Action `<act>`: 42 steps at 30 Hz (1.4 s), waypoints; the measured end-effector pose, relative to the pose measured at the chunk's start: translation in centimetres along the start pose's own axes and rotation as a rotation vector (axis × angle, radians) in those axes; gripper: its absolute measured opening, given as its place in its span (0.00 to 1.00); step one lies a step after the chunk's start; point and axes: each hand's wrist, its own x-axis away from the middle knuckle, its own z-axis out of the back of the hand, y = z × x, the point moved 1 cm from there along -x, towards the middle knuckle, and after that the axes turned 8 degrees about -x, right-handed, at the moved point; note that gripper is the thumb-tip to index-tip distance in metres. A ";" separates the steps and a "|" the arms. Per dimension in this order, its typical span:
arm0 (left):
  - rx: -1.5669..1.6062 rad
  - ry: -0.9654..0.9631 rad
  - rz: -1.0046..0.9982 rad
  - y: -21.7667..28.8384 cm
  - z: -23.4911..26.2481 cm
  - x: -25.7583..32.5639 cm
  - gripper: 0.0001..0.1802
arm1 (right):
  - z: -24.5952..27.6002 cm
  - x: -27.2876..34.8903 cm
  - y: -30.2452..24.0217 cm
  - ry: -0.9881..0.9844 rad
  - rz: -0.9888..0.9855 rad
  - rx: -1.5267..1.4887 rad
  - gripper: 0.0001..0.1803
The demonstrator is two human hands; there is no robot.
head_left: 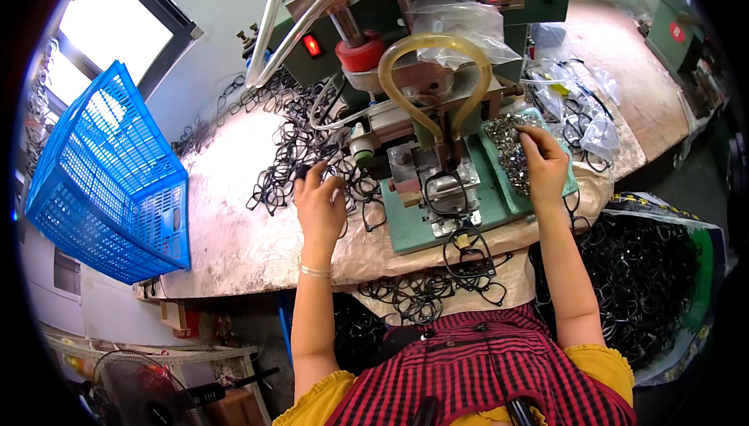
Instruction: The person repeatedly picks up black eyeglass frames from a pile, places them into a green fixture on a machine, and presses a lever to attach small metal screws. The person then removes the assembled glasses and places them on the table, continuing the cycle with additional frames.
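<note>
My left hand (pixel 321 206) reaches over a heap of black eyeglass frames (pixel 292 141) left of a green press. Its fingers are bent and apart; something dark shows by one fingertip, too small to name. Over a green tray (pixel 499 192) of small metal parts (pixel 511 153), my right hand (pixel 546 162) has thumb and fingers pinched together. Whatever lies between those fingertips is hidden. One black eyeglass frame (pixel 427 192) sits in the metal fixture (pixel 468 170) below the press head. Another eyeglass frame (pixel 445 258) hangs at the fixture's front edge.
A yellowish hose (pixel 434 39) loops before the press (pixel 390 126). At left stands a blue plastic basket (pixel 117 180). More frames (pixel 413 293) lie near my lap, and a large sack of black frames (pixel 640 285) is at right. Plastic bags (pixel 601 137) lie beyond the tray.
</note>
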 end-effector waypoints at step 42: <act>1.682 -0.446 0.345 13.3 9.1 3.3 0.14 | 5.6 5.4 -6.4 -0.220 0.188 0.877 0.18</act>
